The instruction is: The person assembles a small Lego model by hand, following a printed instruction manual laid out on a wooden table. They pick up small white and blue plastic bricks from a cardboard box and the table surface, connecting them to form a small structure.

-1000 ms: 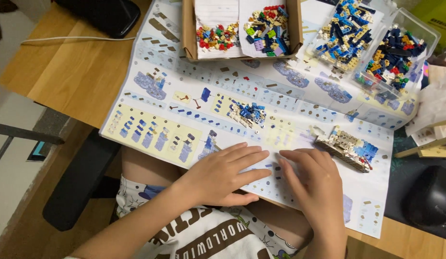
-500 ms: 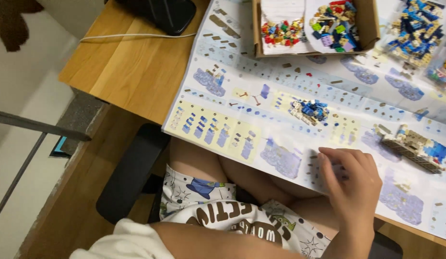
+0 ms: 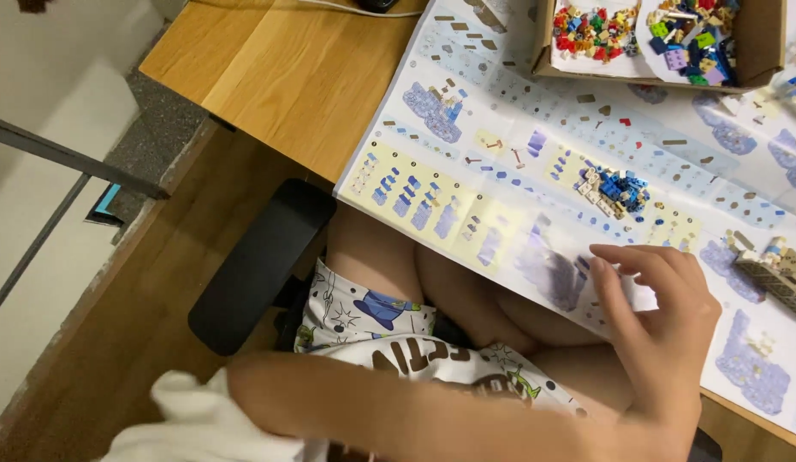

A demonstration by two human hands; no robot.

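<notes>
My right hand (image 3: 663, 321) rests on the near edge of a large printed instruction sheet (image 3: 501, 145), its fingers spread and curled, pointing up and to the left, with nothing held in them. My left forearm (image 3: 398, 406) lies across my lap at the bottom of the view, and its hand is hidden. A small cluster of blue and tan bricks (image 3: 612, 190) lies on the sheet above my right hand. To the right of that hand, a partly built tan and blue model (image 3: 779, 267) sits at the picture's edge.
A cardboard box (image 3: 762, 47) holding bags of mixed coloured bricks stands at the top right on the wooden desk (image 3: 278, 77). A black chair seat (image 3: 252, 265) shows under my legs. A metal bar (image 3: 64, 158) crosses the floor area at the left.
My left hand has come off the sheet and drawn back out of sight. My right hand stays on the sheet's near edge. The view has swung left and closer.
</notes>
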